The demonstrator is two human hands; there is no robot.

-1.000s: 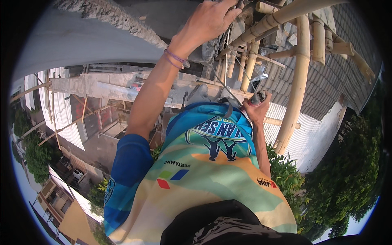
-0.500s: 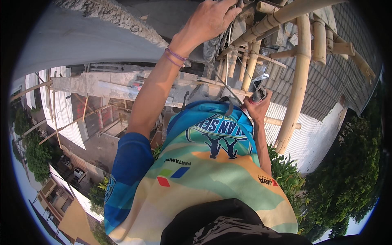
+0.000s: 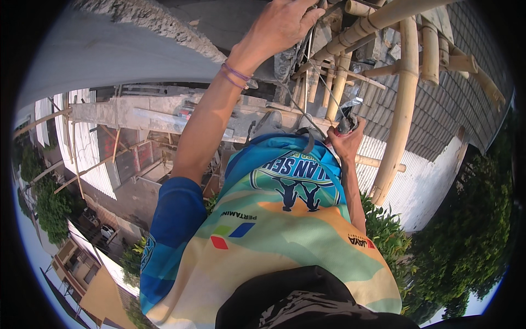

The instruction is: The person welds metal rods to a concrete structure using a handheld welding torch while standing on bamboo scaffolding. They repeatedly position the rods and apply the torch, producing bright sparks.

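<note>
My left hand point(image 3: 281, 22) reaches to the top of the head view, fingers curled on something dark at a concrete edge, mostly out of sight. A purple band circles that wrist. My right hand point(image 3: 346, 140) grips a dark, grey-crusted object with red on it point(image 3: 347, 124), low at my waist beside the bamboo scaffolding. Thin rods or cords point(image 3: 300, 107) run from the upper concrete down toward that hand, behind my patterned shirt.
Bamboo poles point(image 3: 406, 98) stand at my right over a tiled roof point(image 3: 460, 71) and corrugated sheeting point(image 3: 427, 181). A smooth concrete face point(image 3: 120, 55) is at upper left, above a narrow ledge point(image 3: 126, 115) where my feet stand. Far below are a yard, trees point(image 3: 455, 236) and rooftops.
Both hands stay nearly in place. The object in my right hand has tilted slightly, and the surroundings have shifted a little in view.
</note>
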